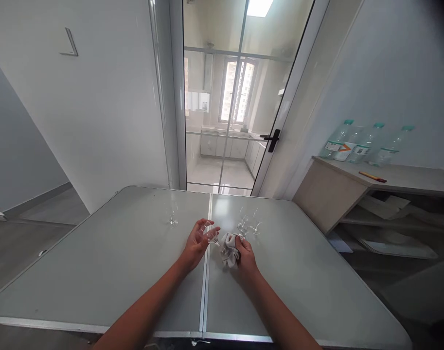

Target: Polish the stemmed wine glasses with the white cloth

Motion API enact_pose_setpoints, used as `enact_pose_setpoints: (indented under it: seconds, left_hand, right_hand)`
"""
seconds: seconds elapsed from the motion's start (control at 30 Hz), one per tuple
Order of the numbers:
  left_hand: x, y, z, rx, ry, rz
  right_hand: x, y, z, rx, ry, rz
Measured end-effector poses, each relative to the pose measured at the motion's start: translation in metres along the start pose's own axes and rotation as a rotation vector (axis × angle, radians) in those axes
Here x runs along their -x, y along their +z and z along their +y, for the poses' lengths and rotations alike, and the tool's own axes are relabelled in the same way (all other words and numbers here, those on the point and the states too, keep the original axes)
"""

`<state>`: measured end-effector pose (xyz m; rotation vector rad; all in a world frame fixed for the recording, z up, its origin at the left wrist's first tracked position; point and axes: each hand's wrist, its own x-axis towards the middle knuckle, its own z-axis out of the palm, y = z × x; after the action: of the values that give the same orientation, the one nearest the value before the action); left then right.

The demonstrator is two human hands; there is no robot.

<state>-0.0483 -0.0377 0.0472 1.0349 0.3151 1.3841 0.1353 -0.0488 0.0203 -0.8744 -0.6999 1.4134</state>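
My left hand (198,241) is closed around the bowl of a clear stemmed glass (209,233), which is tilted with its foot toward the right. A crumpled whitish cloth (229,249) is bunched in my right hand (245,252) and pressed around the foot end of that glass, hiding most of it. Both hands are above the middle of the table, near its centre seam. Beyond my right hand stand a clear stemmed glass (242,224) and another stemmed glass (257,226), close together. One more stemmed glass (173,218) stands upright farther off on the left.
The grey folding table (134,272) has a metal rim and a centre seam. Behind it is a glass door (214,160) with a black handle (273,140). At right, a wooden shelf unit (334,184) bears several plastic bottles (365,146) and a brush-like stick (371,176).
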Motion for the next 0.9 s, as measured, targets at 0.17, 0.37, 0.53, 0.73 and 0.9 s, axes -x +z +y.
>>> enact_pose_setpoints:
  seconds: [0.17, 0.37, 0.53, 0.73, 0.9]
  left_hand:
    - [-0.003, -0.005, -0.002, -0.029, 0.092, 0.042]
    - [-0.004, -0.009, -0.002, -0.054, 0.090, -0.006]
    - [-0.002, -0.009, -0.009, -0.095, 0.063, -0.097]
    - [0.001, -0.009, -0.011, -0.140, 0.019, -0.220]
    - [0.001, -0.009, -0.007, -0.118, 0.027, -0.216]
  right_hand:
    - [0.000, 0.003, 0.005, 0.050, -0.027, 0.048]
    - [0.000, 0.006, 0.012, -0.020, 0.064, -0.069]
    - [-0.006, -0.008, 0.014, 0.179, 0.018, -0.121]
    - [-0.008, -0.018, 0.016, 0.327, -0.005, -0.049]
    - [-0.003, -0.010, 0.013, 0.206, 0.088, -0.150]
